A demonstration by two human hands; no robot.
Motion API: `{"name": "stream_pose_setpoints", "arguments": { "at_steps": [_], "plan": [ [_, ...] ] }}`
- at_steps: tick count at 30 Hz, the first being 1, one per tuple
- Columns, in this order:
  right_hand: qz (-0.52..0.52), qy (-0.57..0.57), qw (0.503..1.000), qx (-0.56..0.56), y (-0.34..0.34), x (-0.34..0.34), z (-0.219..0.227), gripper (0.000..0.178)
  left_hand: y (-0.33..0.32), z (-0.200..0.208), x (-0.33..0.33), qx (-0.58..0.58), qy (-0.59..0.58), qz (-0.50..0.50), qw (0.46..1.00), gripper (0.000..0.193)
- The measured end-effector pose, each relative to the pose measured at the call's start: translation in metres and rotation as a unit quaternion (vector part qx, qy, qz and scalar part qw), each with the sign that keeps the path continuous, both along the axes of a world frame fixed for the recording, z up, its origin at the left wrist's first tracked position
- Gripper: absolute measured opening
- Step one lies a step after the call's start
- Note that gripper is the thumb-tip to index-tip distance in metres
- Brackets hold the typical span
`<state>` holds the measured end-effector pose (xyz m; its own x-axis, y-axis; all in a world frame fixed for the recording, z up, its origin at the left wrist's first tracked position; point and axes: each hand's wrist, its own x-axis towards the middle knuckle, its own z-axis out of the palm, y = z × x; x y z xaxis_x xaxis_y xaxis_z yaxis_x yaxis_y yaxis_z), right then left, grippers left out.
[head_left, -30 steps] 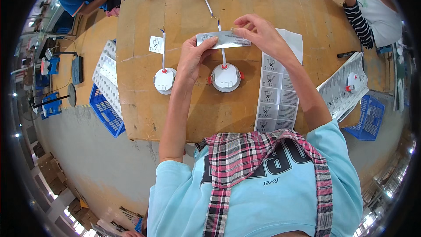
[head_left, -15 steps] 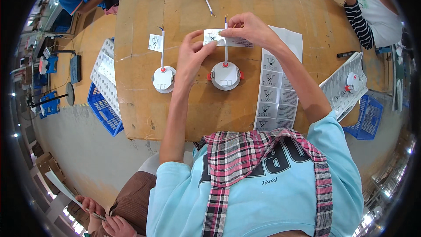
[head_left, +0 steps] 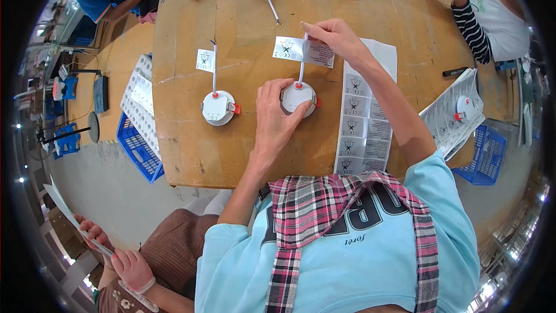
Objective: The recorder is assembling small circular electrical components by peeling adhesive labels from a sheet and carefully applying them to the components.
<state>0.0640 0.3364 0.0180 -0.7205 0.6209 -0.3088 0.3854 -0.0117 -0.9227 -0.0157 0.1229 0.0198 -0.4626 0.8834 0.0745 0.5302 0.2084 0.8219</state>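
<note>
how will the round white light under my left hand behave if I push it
The round white light probably slides rather than rolls: it lies flat. Its slim cable may flex, and the thin label sticking out from it could flap.

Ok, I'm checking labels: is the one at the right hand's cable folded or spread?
Spread: the label extends to both sides of the white cable.

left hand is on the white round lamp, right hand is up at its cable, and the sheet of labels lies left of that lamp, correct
Not quite: the head view shows the sheet of labels lying right of the white round lamp, not left. The left hand is on it, and the right hand is up at its cable.
</note>
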Motion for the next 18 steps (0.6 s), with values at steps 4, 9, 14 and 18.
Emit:
{"name": "stream_pose_setpoints", "arguments": {
  "at_steps": [4,9,14,18],
  "plan": [
    [0.092,-0.029,0.994,0.04,-0.009,0.001,0.015,0.033,-0.001,0.0,-0.002,-0.022,0.0,0.003,1.0,0.047],
    [0.117,-0.01,0.99,0.08,-0.001,0.003,0.005,0.031,-0.001,-0.002,0.0,-0.005,0.004,-0.001,1.0,0.047],
    [0.094,0.012,0.994,0.062,0.0,0.003,0.008,0.033,0.0,-0.004,0.001,-0.011,0.006,-0.001,1.0,0.048],
    [0.072,-0.015,0.994,0.08,0.003,0.004,0.023,0.035,0.0,-0.003,-0.001,-0.015,0.014,-0.001,1.0,0.049]
  ]
}}
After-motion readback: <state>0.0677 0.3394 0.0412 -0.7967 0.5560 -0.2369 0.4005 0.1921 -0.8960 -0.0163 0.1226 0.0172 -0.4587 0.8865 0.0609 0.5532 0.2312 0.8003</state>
